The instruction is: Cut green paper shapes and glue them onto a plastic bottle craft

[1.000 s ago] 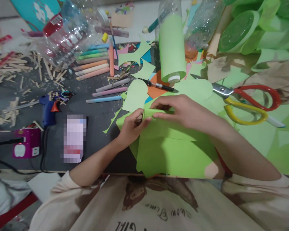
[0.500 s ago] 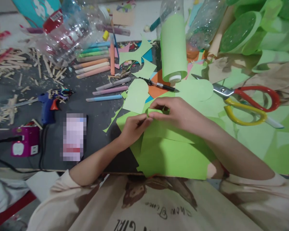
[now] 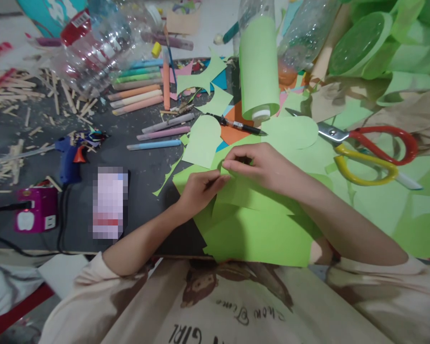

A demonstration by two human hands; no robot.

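Observation:
Over stacked green sheets, my left hand is closed, its thumb and fingers pinching at the upper edge of a sheet of green paper. Just to its right, my right hand is also closed on that edge, its fingertips almost touching the left thumb. Most of the pinched edge is hidden behind the fingers. A larger bright green sheet lies beneath, reaching the table's front edge. Beyond the hands lie a pale green round-topped cutout and a black pen.
Scissors with red and yellow handles lie at right. A bottle wrapped in green paper is behind the pen. Several markers, a blue glue gun, a phone, a purple box and wooden sticks occupy the left.
The folded strip of green paper visible between my fingers a second ago is now mostly hidden. My left hand has shifted slightly right, and the fingertips have drawn closer together.

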